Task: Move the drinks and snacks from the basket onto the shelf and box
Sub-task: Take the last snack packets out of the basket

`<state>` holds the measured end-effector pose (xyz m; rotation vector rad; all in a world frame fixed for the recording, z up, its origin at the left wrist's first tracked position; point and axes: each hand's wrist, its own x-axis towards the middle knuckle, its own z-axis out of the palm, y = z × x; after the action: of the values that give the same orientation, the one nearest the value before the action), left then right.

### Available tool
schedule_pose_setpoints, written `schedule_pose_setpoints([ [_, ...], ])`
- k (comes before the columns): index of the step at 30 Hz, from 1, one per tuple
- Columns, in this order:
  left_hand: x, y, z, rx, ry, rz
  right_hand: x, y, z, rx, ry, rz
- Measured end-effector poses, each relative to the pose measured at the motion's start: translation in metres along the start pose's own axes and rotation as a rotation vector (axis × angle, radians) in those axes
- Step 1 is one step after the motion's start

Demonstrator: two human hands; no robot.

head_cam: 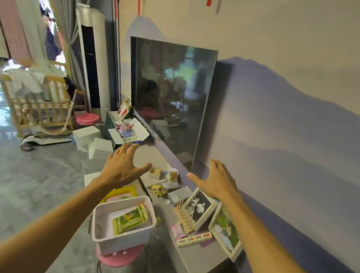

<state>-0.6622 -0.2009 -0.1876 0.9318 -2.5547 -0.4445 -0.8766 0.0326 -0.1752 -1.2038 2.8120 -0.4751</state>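
Both hands spread, empty: left hand (pixel 120 167), right hand (pixel 218 180); basket (pixel 103 219) with green snack (pixel 130 218) below.

Both bare arms are reaching forward and upward from the bottom corners of the view, forearms angling in toward each other. The left hand (pixel 121 166) is hanging palm down with its fingers spread wide and the thumb pointing right, holding nothing. The right hand (pixel 218 181) is hovering at about the same height, well apart from the left, fingers loosely spread, thumb pointing left toward the other hand, and equally empty.
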Motion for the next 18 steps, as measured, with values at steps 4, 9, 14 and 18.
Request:
schedule_pose_setpoints([
  [4,0.003,-0.061,-0.004,-0.026,-0.017,-0.100,0.045,-0.063,0.045,-0.034,-0.047,-0.113],
  [9,0.032,-0.142,0.027,-0.064,-0.057,-0.216,0.114,-0.123,0.121,-0.032,-0.185,-0.172],
  [14,0.079,-0.212,0.078,-0.084,-0.179,-0.291,0.184,-0.155,0.203,-0.012,-0.334,-0.167],
  [18,0.103,-0.247,0.129,-0.093,-0.277,-0.329,0.227,-0.160,0.269,-0.034,-0.439,-0.155],
])
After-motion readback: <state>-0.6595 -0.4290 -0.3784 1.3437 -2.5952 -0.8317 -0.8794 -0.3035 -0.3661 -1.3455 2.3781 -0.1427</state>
